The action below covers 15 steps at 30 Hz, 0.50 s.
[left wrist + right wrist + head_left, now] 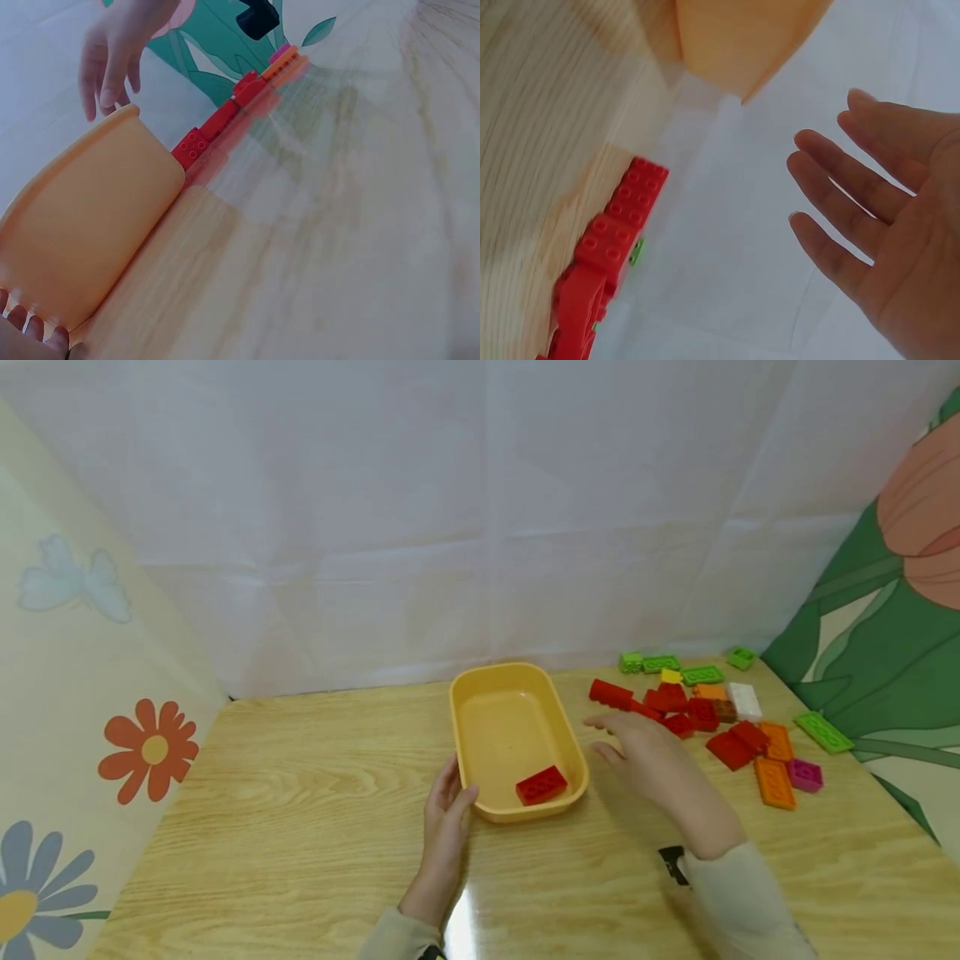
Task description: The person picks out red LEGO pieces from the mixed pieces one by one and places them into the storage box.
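A yellow-orange plastic tub (506, 739) stands on the wooden table with one red building brick (542, 786) lying inside at its near end. My left hand (446, 827) grips the tub's near left side, thumb over the rim and the other fingers along the outer wall. Just right of the tub, my right hand (637, 752) hovers above the table with nothing in it; the right wrist view shows its fingers (840, 199) spread and loosely bent. Several red bricks (671, 697) lie in a loose pile beyond that hand.
Around the red pile lie green bricks (701, 675), orange bricks (775, 782), a white brick (744, 702) and a magenta brick (806, 774). A white cloth backdrop (360, 527) hangs behind the table (300, 827). Flower-patterned panels (150, 752) flank both sides.
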Available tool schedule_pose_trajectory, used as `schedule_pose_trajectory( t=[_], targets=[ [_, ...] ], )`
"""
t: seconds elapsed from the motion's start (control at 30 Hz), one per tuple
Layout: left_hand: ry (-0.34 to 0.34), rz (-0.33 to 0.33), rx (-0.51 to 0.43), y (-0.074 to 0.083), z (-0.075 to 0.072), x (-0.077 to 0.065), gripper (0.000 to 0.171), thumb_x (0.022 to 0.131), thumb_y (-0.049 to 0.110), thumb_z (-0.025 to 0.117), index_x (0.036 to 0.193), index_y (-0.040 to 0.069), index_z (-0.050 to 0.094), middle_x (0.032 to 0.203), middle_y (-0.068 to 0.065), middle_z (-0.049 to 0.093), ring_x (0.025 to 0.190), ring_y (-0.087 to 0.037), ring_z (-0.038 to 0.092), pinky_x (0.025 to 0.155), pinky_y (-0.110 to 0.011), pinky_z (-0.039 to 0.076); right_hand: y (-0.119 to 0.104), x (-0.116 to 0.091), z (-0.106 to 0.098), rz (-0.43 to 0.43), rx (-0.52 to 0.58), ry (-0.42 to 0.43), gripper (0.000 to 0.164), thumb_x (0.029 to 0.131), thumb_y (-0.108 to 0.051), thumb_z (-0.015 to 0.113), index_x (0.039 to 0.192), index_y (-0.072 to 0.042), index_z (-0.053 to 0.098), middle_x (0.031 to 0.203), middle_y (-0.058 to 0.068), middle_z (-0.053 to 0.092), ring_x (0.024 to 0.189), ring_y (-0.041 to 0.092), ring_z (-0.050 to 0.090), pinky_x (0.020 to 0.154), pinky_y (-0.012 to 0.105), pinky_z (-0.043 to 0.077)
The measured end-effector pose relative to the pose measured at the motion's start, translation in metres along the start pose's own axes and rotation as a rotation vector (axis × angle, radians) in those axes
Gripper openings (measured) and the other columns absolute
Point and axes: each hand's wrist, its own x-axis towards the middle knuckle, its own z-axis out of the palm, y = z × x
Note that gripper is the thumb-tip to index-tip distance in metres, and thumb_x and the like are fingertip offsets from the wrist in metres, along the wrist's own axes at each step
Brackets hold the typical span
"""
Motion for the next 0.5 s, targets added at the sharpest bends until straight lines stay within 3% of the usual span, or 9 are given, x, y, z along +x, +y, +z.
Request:
schedule_pose_trajectory(
  t=[0.27,0.5],
  targets=[
    [0.000,0.014,0.017,0.001,0.001,0.000,0.056,0.090,0.004,0.052,0.142,-0.004,0.033,0.151,-0.024,0.033,0.138,-0.031,0.030,0.115,-0.052,0.025,0.021,-0.005,-0.016,0.135,0.046,-0.031,0.043,0.092,-0.029,0.056,0.126,-0.004,0.056,0.128,0.026,0.059,0.115,0.043,0.051,0.092,0.064,0.046],
    [-0.003,0.013,0.020,0.002,0.001,0.000,0.056,0.090,0.004,0.051,0.143,-0.003,0.032,0.152,-0.023,0.033,0.138,-0.031,0.030,0.115,-0.052,0.025,0.041,-0.009,-0.022,0.185,-0.012,0.048,0.041,0.092,-0.026,0.057,0.123,0.000,0.058,0.124,0.030,0.060,0.108,0.046,0.053,0.086,0.066,0.046]
  ],
)
